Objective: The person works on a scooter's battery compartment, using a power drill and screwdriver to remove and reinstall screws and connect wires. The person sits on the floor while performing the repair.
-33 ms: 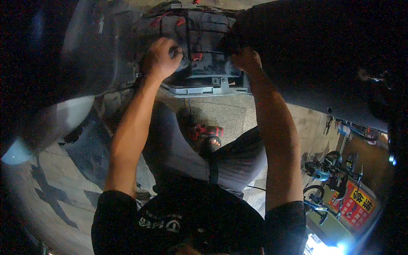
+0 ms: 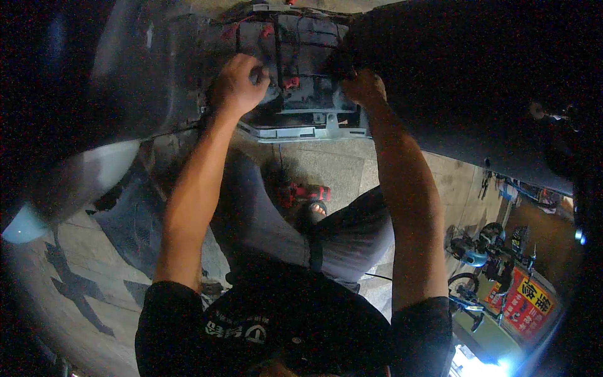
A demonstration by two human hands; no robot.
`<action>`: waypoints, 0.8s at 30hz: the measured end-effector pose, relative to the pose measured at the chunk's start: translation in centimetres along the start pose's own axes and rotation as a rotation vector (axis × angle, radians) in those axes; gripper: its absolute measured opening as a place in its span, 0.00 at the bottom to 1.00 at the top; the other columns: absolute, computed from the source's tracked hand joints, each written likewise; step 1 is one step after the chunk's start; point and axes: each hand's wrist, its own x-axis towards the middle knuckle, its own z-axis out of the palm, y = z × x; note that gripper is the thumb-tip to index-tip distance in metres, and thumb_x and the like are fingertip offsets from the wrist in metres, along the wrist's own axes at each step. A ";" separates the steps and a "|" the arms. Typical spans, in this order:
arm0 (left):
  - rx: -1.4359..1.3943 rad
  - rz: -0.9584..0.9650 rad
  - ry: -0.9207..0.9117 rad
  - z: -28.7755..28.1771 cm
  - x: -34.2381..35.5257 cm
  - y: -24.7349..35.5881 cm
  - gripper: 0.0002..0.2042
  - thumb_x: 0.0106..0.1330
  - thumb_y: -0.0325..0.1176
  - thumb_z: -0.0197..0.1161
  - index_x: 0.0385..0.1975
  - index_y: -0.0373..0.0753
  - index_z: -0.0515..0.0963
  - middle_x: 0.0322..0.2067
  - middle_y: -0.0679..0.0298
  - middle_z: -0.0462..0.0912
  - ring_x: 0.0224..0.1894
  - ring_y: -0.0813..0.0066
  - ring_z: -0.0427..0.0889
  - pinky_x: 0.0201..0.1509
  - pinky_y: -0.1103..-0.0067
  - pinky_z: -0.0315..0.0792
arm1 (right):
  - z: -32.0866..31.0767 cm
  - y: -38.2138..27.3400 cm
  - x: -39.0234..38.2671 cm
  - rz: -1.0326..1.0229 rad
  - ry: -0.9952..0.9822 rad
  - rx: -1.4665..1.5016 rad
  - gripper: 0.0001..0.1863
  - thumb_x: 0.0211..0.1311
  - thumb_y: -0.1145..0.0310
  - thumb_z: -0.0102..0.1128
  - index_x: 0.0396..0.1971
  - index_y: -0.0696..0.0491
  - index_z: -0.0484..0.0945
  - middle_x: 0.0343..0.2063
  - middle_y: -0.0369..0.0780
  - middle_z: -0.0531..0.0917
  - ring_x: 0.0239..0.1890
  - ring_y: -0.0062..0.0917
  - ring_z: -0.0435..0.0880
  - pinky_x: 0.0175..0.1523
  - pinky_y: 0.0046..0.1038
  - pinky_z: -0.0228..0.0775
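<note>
My left hand (image 2: pixel 242 85), fingers curled, is at the left of an open compartment holding dark battery-like blocks (image 2: pixel 308 44) with red terminal covers (image 2: pixel 291 81) and dark wires. A dark piece shows inside its grip, too obscured to name. My right hand (image 2: pixel 367 88) is closed at the compartment's right edge, beside dark bodywork; what its fingers hold is hidden. Below the blocks runs a pale grey plastic rim (image 2: pixel 289 133) with a bracket.
A red and black power drill (image 2: pixel 301 195) lies on the tiled floor (image 2: pixel 339 163) by my sandalled foot (image 2: pixel 317 210). Dark vehicle panels (image 2: pixel 458 75) surround the compartment. Bicycles (image 2: pixel 477 248) and a red and yellow sign (image 2: pixel 524 298) stand at right.
</note>
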 end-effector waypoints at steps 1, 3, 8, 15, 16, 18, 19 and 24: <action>-0.005 0.005 0.005 0.0 0.0 0.1 0.08 0.52 0.33 0.66 0.27 0.39 0.76 0.30 0.56 0.78 0.36 0.52 0.78 0.38 0.65 0.73 | 0.3 -0.1 0.2 0.122 -0.043 -0.028 0.25 0.47 0.52 0.60 0.41 0.54 0.81 0.39 0.52 0.83 0.45 0.44 0.82 0.51 0.41 0.74; 0.001 -0.002 -0.031 0.0 0.0 -0.3 0.09 0.52 0.34 0.67 0.30 0.38 0.77 0.33 0.55 0.79 0.37 0.52 0.79 0.40 0.65 0.74 | 0.6 -0.3 0.0 0.116 -0.002 -0.038 0.24 0.48 0.52 0.60 0.40 0.55 0.81 0.40 0.52 0.83 0.45 0.44 0.83 0.51 0.42 0.74; 0.008 -0.022 -0.037 -0.1 -0.3 -0.2 0.09 0.52 0.34 0.67 0.30 0.38 0.77 0.33 0.55 0.79 0.37 0.52 0.79 0.40 0.66 0.74 | -0.2 -0.8 -1.7 -0.060 -0.014 -0.111 0.22 0.52 0.55 0.58 0.42 0.55 0.80 0.41 0.52 0.82 0.46 0.45 0.82 0.51 0.42 0.74; 0.011 -0.002 0.004 0.1 -0.1 0.0 0.08 0.53 0.35 0.66 0.28 0.40 0.78 0.31 0.56 0.79 0.37 0.52 0.79 0.39 0.65 0.73 | 0.3 2.5 -2.7 -0.258 0.180 -0.137 0.22 0.60 0.53 0.55 0.46 0.53 0.78 0.44 0.50 0.82 0.48 0.43 0.81 0.52 0.44 0.73; 0.016 0.006 0.012 0.0 -0.1 -0.2 0.08 0.53 0.35 0.66 0.28 0.40 0.78 0.31 0.57 0.79 0.37 0.52 0.79 0.39 0.65 0.73 | 0.8 2.7 -2.4 -0.239 0.189 -0.024 0.23 0.60 0.52 0.55 0.49 0.52 0.77 0.44 0.49 0.82 0.47 0.43 0.81 0.51 0.44 0.73; 0.000 0.002 0.006 0.2 -0.1 -0.3 0.08 0.53 0.35 0.66 0.29 0.40 0.78 0.32 0.57 0.79 0.37 0.52 0.79 0.39 0.65 0.73 | 1.5 2.9 -1.6 -0.212 0.172 0.162 0.25 0.60 0.51 0.55 0.54 0.49 0.73 0.44 0.48 0.82 0.45 0.42 0.82 0.48 0.43 0.75; -0.012 0.001 0.001 0.4 -0.1 -0.3 0.08 0.53 0.35 0.66 0.29 0.40 0.78 0.32 0.57 0.79 0.37 0.52 0.79 0.39 0.65 0.73 | 1.8 3.1 -1.1 -0.196 0.179 0.206 0.26 0.60 0.51 0.55 0.55 0.48 0.72 0.44 0.47 0.82 0.44 0.42 0.82 0.48 0.43 0.75; 0.000 -0.020 -0.004 0.6 -0.5 -0.9 0.08 0.53 0.35 0.66 0.29 0.40 0.77 0.33 0.57 0.79 0.37 0.52 0.79 0.39 0.65 0.73 | 1.2 0.7 -0.8 -0.102 0.231 0.175 0.28 0.59 0.45 0.55 0.51 0.50 0.75 0.46 0.51 0.80 0.49 0.46 0.79 0.54 0.43 0.72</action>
